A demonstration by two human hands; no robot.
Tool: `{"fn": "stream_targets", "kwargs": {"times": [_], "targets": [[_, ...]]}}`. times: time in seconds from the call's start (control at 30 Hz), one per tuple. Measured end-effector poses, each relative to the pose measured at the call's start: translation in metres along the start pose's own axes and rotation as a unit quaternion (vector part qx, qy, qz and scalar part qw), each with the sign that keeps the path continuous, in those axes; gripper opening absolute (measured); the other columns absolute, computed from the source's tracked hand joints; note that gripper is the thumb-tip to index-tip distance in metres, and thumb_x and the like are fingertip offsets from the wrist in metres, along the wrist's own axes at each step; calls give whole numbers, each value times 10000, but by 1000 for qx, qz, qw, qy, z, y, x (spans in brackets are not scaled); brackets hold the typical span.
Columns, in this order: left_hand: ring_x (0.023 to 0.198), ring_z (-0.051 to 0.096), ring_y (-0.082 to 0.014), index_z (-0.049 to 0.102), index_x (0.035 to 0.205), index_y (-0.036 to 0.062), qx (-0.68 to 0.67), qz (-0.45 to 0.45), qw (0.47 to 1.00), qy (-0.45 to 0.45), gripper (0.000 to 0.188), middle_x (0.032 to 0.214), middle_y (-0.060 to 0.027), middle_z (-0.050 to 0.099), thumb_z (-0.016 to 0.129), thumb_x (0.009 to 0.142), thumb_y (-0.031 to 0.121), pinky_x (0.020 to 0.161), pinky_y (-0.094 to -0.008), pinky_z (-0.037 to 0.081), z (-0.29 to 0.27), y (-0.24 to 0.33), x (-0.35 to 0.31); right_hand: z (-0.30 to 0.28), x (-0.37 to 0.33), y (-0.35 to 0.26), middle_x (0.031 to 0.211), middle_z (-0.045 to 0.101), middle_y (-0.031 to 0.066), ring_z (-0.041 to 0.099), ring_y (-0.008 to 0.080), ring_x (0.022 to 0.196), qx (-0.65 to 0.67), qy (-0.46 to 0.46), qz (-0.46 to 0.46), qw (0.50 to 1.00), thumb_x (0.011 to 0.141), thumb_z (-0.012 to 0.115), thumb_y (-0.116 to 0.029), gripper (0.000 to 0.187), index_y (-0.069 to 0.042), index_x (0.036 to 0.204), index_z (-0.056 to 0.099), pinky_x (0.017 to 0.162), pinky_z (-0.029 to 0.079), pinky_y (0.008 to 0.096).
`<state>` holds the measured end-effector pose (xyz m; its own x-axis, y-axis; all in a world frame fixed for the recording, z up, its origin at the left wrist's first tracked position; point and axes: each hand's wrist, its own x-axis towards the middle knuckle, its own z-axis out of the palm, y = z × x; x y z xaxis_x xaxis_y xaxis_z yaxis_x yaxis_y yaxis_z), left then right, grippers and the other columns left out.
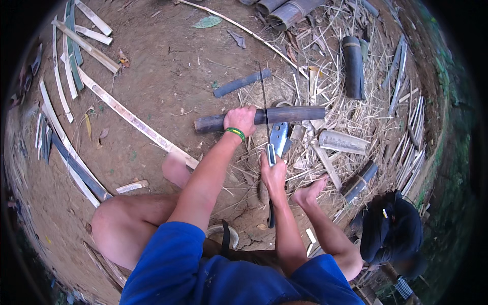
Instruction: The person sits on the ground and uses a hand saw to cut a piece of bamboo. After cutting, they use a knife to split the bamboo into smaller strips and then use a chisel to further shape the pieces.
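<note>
Blue shirt [229,279] is nearest, sleeves at the bottom edge. Dark bamboo pole [297,114] is held roughly crosswise at frame center, slightly tilted, right end higher. Pole is gripped by the left hand [241,121] left of its middle, fingers clamped over the top; green-and-yellow bracelet [236,132] is worn on that wrist. Saw [271,150] is gripped by the right hand [274,175], fingers wrapped on the handle; its thin blade is laid across the pole just right of the left hand. Depth of any cut cannot be told. Silver metal plate with holes [278,136] is seen just below the pole, partly covered by it. Short dark stick [242,83] is left on the dirt above. Split bamboo piece [344,142] and dark tube [353,68] are set to the right among straw-like shavings [330,91]. Long pale strip [137,122] is stretched diagonally at left. Green leaf [207,22] is seen near the top.
</note>
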<state>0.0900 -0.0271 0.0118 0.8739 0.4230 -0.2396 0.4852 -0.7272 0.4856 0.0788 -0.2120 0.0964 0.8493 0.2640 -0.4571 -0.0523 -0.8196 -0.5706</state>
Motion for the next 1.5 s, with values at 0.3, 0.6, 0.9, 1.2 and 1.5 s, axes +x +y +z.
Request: {"fn": "stream_targets", "kwargs": {"times": [0.3, 0.6, 0.9, 1.2, 1.5], "targets": [[873, 715, -393, 701, 989, 82, -57, 6, 998, -11, 441, 953, -179, 735, 662, 783, 469, 802, -519, 566, -13, -5, 3, 6, 8, 15, 718, 670, 299, 698, 439, 690, -7, 9, 1, 1000, 936, 682, -340, 422, 79, 891, 701, 670, 528, 498], [808, 715, -396, 745, 872, 114, -56, -25, 998, 16, 449, 846, -191, 730, 603, 838, 539, 764, -514, 566, -5, -3, 5, 0, 0, 9, 729, 673, 309, 704, 455, 704, -12, -6, -2, 1000, 941, 681, -354, 433, 74, 875, 701, 681, 534, 511], [792, 715, -399, 756, 861, 127, -56, -34, 997, 26, 426, 823, -193, 729, 616, 827, 528, 755, -513, 566, -4, 1, 2, 6, 11, 13, 763, 674, 330, 708, 472, 749, -45, 22, -30, 998, 934, 681, -331, 410, 77, 905, 716, 711, 538, 534], [801, 716, -394, 759, 858, 127, -60, -31, 997, 34, 410, 844, -186, 733, 636, 810, 516, 764, -509, 564, -5, 0, 5, 9, 26, -2, 789, 680, 324, 706, 475, 790, -17, 11, -4, 1000, 924, 683, -345, 415, 68, 905, 719, 731, 537, 528], [803, 717, -393, 774, 916, 151, -65, -41, 997, 14, 407, 863, -196, 738, 626, 803, 513, 754, -521, 562, -6, 7, 3, 6, 29, -5, 807, 690, 323, 722, 460, 803, -35, 3, -6, 999, 936, 677, -291, 363, 68, 931, 724, 734, 544, 523]]}}
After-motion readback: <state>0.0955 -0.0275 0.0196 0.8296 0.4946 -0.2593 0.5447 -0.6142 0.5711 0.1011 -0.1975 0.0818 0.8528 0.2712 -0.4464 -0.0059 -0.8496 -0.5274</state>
